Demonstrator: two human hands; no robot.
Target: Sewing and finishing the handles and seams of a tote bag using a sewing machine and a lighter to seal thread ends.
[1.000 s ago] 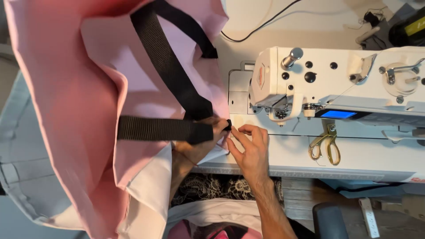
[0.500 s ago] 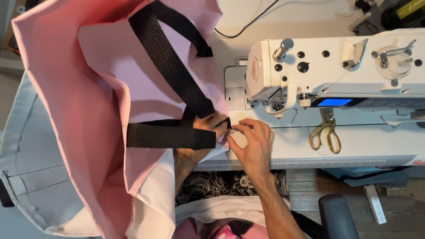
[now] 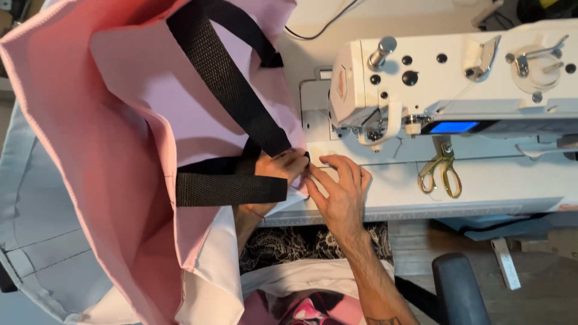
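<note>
Your left hand pinches the black woven webbing strap against the pink fabric bag, beside the white sewing machine. Right hand lies flat, fingers together, steadying it. You're positioning; next, slide it under the needle, keeping it square.

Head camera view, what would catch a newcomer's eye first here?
The big pink fabric bag fills the left half, its black webbing strap running down to where the left hand and right hand meet at the table edge. On the right stands a white sewing machine, with gold scissors lying before it.
</note>
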